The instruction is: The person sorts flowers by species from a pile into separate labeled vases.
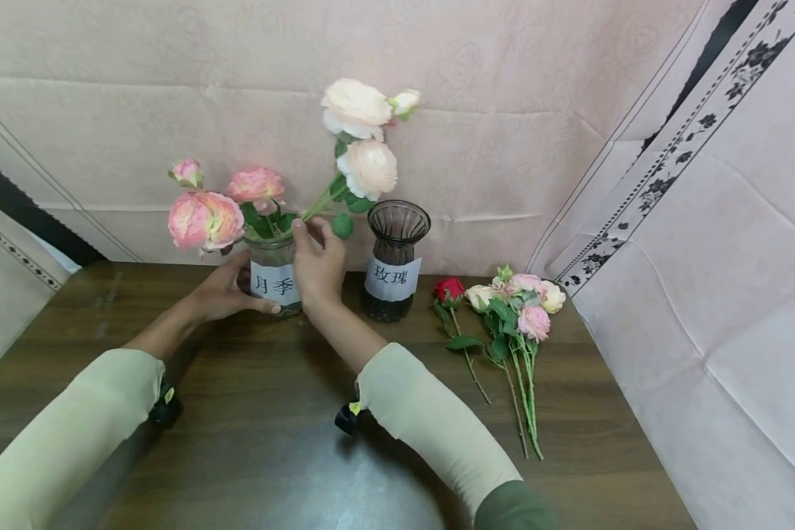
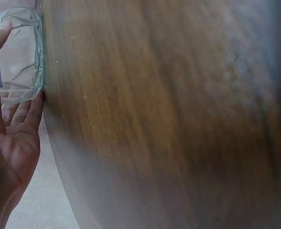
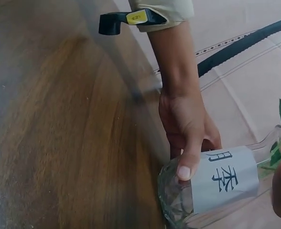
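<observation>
My left hand (image 1: 224, 293) grips the lower part of a clear glass vase (image 1: 285, 303) with a white paper label; the right wrist view shows its thumb across the vase (image 3: 178, 202) near the base. Two pink flowers and a bud lean out of its mouth to the left, the larger pink flower (image 1: 205, 221) in front. At the rim, my right hand (image 1: 321, 261) pinches the green stem of a cream flower spray (image 1: 369, 168), which slants up to the right. Fingers hide the stem's lower end, so I cannot tell whether it is inside the vase.
A dark ribbed vase (image 1: 392, 291), also labelled, stands just right of my right hand. On the brown table (image 1: 265, 442) at right lie a red rose (image 1: 449, 289) and a bunch of pink and cream flowers (image 1: 533, 322). Pale cloth (image 1: 503, 184) hangs behind the table.
</observation>
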A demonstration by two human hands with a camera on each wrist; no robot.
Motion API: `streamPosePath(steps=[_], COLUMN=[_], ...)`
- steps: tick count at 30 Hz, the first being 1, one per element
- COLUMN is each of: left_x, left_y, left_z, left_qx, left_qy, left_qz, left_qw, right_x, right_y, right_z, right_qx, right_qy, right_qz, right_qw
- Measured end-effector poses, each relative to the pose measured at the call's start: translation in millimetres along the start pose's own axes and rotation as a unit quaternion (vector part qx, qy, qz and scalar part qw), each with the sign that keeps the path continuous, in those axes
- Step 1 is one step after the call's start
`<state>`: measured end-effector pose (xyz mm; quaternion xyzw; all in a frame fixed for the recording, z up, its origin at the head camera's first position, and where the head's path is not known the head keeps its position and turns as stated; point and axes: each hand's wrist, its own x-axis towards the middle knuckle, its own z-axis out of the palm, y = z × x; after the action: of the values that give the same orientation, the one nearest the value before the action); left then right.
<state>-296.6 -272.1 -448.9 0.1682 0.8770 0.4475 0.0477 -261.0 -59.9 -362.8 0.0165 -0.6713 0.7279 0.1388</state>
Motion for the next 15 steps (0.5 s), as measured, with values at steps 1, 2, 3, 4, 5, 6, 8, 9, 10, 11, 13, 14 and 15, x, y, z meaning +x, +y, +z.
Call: streamPosePath(steps=[1, 2, 3, 4, 5, 6, 8, 9, 10, 11, 13, 14, 15], left_x=[-0.1, -0.2, -0.4, -0.6, -0.8, -0.9, -1.0, -1.2, -1.5, -1.5, -1.8, -1.7, -1.6], left_y=[-0.6, -0.8, -1.1, -1.5, -1.3, -1.4, -0.8, -0.5, -0.2, 0.1, 0.5, 0.7, 0.7], left_z=[0.2, 0.6, 0.9, 1.2, 1.4, 1.6, 1.7, 1.6, 1.4, 1.2, 1.0, 1.1, 1.3], left_qx=[0.004, 0.004, 0.004, 0.003, 0.001, -0.001, -0.004, -0.002, 0.0, 0.001, 0.005, 0.006, 0.005], left_qy=[0.0, 0.001, 0.002, 0.004, 0.003, 0.003, 0.003, 0.004, 0.005, 0.007, 0.01, 0.012, 0.013], left_qz=[0.0, -0.001, -0.003, -0.005, -0.005, -0.006, -0.005, -0.005, -0.005, -0.005, -0.006, -0.007, -0.008], left_qw=[1.0, 1.0, 1.0, 1.0, 1.0, 1.0, 1.0, 1.0, 1.0, 1.0, 0.9999, 0.9999, 0.9999], right_x=[-0.9, -2.3, -4.1, -6.1, -7.8, -9.5, -12.9, -14.3, -15.6, -16.7, -18.8, -19.5, -20.1], right_y=[1.4, 3.2, 5.2, 7.4, 9.6, 11.7, 14.9, 16.0, 16.9, 17.6, 19.3, 20.4, 21.5], right_z=[-1.3, -3.1, -5.1, -7.4, -9.8, -12.3, -17.8, -20.0, -22.1, -24.2, -28.0, -29.6, -31.2], right_qx=[-0.025, -0.05, -0.07, -0.09, -0.105, -0.122, -0.144, -0.149, -0.155, -0.159, -0.172, -0.178, -0.182], right_qy=[-0.015, -0.031, -0.048, -0.064, -0.084, -0.1, -0.131, -0.145, -0.16, -0.175, -0.19, -0.195, -0.198], right_qz=[0.006, 0.015, 0.021, 0.022, 0.016, 0.011, 0.0, -0.004, -0.004, -0.002, 0.009, 0.016, 0.021], right_qw=[0.9995, 0.9981, 0.9961, 0.9936, 0.9908, 0.9874, 0.9809, 0.9781, 0.9748, 0.9717, 0.9667, 0.9644, 0.963])
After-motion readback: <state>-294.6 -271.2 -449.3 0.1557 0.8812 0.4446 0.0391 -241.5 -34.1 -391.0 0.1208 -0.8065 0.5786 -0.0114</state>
